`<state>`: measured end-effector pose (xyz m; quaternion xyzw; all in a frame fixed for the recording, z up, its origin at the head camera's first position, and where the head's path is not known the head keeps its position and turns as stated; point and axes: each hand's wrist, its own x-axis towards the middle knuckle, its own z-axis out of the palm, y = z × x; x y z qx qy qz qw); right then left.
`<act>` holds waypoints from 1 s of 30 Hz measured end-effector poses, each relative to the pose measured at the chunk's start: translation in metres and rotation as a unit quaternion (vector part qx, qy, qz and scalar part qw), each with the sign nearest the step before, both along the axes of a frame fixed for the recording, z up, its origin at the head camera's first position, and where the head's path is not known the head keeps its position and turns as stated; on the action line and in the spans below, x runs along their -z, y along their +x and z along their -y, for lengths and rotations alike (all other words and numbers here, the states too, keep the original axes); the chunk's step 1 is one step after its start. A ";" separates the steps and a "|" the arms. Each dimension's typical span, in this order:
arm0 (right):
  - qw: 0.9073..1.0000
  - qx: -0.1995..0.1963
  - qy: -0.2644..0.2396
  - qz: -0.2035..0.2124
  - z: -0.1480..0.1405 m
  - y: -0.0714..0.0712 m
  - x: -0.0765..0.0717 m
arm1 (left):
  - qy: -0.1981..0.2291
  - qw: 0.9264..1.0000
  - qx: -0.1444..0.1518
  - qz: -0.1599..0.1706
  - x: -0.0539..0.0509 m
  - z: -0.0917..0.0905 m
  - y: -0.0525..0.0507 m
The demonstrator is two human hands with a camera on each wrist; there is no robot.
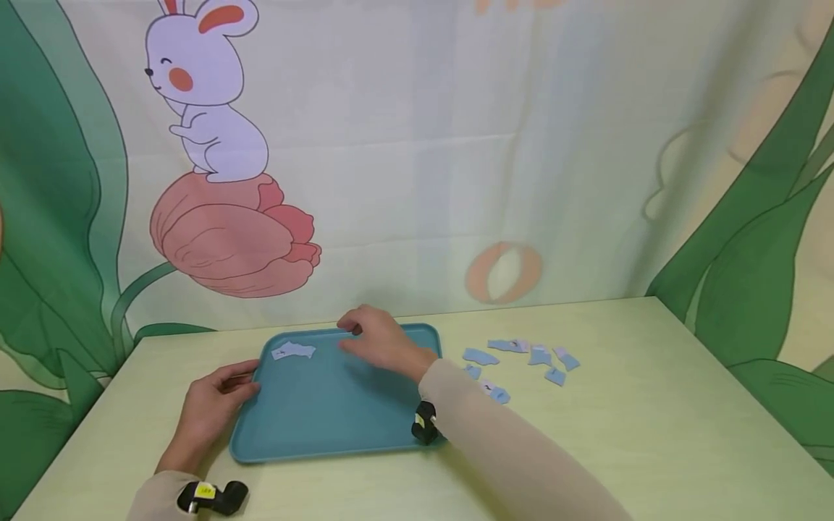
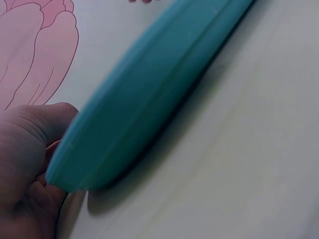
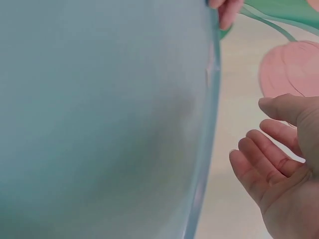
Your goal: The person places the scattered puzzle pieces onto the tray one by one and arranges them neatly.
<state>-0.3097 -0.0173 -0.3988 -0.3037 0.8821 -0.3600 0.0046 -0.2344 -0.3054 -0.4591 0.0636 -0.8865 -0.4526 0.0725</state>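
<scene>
A blue-green tray (image 1: 313,420) lies on the table, with a torn pale-blue paper piece (image 1: 293,351) near its far left corner. My left hand (image 1: 210,409) grips the tray's left edge; in the left wrist view the thumb and curled fingers of that hand (image 2: 27,154) are around the tray's rim (image 2: 129,104). Over the far part of the tray hovers my right hand (image 1: 381,344), holding nothing. The right wrist view shows this hand (image 3: 281,169) with spread, slightly bent fingers beside the tray (image 3: 99,114).
Several torn blue and lilac paper pieces (image 1: 480,356) lie on the table (image 1: 651,434) to the right of the tray, some partly behind the right forearm. A printed curtain (image 1: 391,181) with a rabbit and flower hangs behind the table.
</scene>
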 end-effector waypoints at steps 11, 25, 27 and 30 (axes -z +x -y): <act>0.997 0.041 -0.061 -0.005 -0.061 0.017 -0.009 | -0.012 1.000 0.013 -0.004 -0.003 0.002 -0.003; 0.992 0.071 -0.094 -0.040 -0.122 0.036 -0.001 | -0.005 1.000 0.014 0.001 0.001 0.003 -0.001; 0.992 0.077 -0.091 -0.043 -0.129 0.038 -0.001 | -0.003 1.000 0.014 -0.001 0.001 0.003 -0.001; 0.991 0.093 -0.085 -0.042 -0.137 0.039 0.000 | -0.002 1.000 0.013 -0.002 0.001 0.003 0.000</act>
